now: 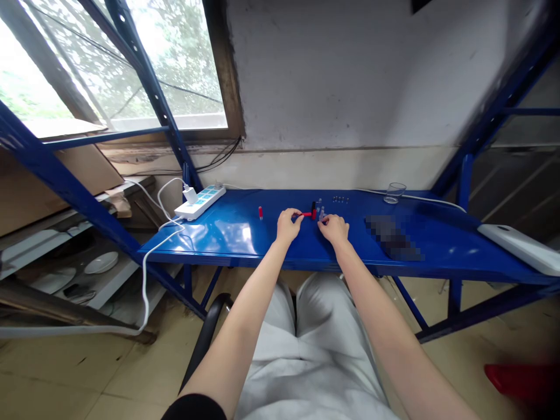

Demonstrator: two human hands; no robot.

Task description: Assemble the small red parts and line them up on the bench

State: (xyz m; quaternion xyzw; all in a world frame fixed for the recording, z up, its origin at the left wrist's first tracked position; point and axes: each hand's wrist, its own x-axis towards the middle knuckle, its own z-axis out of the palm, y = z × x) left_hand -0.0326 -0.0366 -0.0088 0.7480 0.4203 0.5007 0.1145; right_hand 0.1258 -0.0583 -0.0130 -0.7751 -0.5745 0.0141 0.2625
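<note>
My left hand point(289, 226) is closed in a pinch on the thin red handle of a small hammer-shaped tool point(308, 214). The tool's red and black head stands upright, pointing away from my fingers. Just right of it, my right hand point(335, 229) has its fingers drawn together over the blue tabletop. A small clear piece point(322, 211) is at its fingertips; what lies between them is too small to make out. Another small clear piece point(319, 200) sits a little behind. On the left stands a small red cylinder point(261, 213) with a pale lower end.
Several tiny metallic pieces point(340, 199) lie in rows behind my right hand. Farther right are a clear glass point(394, 193), a pixelated dark object point(391, 236) and a white device point(520, 248). A white power strip point(201, 202) with cables occupies the left end of the blue table point(210, 236).
</note>
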